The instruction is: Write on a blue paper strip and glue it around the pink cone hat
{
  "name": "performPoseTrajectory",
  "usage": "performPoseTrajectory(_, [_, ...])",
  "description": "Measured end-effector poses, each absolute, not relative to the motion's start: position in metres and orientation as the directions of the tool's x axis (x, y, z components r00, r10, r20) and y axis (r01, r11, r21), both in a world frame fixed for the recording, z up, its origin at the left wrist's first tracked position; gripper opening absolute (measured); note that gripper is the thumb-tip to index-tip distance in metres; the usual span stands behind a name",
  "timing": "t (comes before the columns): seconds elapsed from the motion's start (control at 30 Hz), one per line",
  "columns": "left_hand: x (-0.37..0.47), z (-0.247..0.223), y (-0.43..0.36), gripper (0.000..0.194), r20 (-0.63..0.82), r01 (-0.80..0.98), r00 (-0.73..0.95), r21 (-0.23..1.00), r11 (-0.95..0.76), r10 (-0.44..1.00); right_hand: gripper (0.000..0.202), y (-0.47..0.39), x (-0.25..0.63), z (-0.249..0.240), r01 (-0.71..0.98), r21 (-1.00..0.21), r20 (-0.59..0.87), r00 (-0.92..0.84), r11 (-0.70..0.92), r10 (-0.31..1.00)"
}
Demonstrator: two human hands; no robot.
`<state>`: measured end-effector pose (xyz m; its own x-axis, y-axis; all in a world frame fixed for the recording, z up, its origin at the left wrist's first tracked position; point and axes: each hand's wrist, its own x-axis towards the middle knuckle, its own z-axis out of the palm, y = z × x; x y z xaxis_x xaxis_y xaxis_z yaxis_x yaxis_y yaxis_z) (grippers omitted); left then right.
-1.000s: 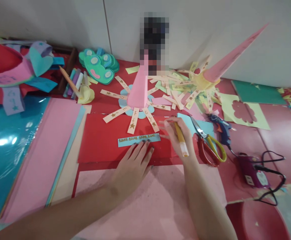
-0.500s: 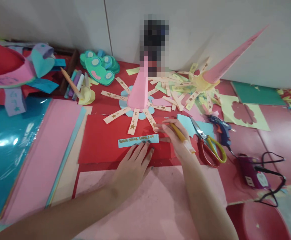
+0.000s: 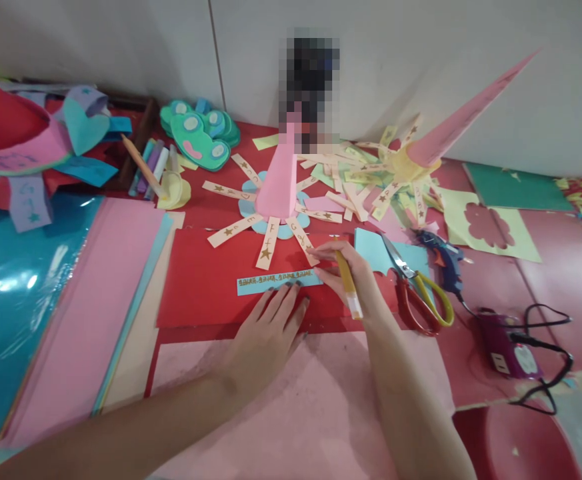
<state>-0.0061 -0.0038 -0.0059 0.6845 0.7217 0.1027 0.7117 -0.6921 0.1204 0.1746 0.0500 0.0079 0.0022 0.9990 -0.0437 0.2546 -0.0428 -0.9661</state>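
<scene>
Red paper makes a tall pointy hat at the far left, with purple and blue bits on it, and it looks nearly done. Next come some markers and green paper faces, all cut out. A blue strip lies on a flat red sheet, just in front of the middle pink cone. That cone has a blue flower bottom and strips all around it, and the ones I can read have letters and stars. The left hand is flat with its fingers a little apart, and its fingertips press the low edge of the blue strip. Brown writing fills most of that strip, so the words look almost done, but it is loose and not stuck on anything. The right hand is closed around a yellow marker. Its fingertips are by the strip's right end; I can't tell if they touch. Scissors and a glue gun lie to the right, with nobody holding them.
</scene>
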Motion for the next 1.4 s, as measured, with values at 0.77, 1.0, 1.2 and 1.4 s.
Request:
performPoseTrajectory(0.77, [-0.006,-0.003,-0.003,0.041,0.181,0.711,0.676,0.092,-0.697,0.714,0.021,0.053,0.180,0.010,0.264,-0.965,0.022,0.107,-0.007,0.994])
performPoseTrajectory(1.0, [-0.005,-0.004,-0.003,0.041,0.177,0.724,0.670,0.064,-0.687,0.721,0.022,0.058,0.197,0.010,0.264,-0.965,0.039,0.188,-0.013,0.981])
performPoseTrajectory(1.2, [-0.006,-0.002,-0.003,0.042,0.168,0.737,0.655,0.075,-0.672,0.737,0.022,0.061,0.207,0.011,0.299,-0.954,0.042,0.180,-0.014,0.983])
performPoseTrajectory(1.4, [-0.006,0.001,-0.003,0.041,0.194,0.756,0.626,0.085,-0.649,0.755,0.023,0.063,0.212,0.013,0.281,-0.959,0.020,0.165,-0.028,0.986])
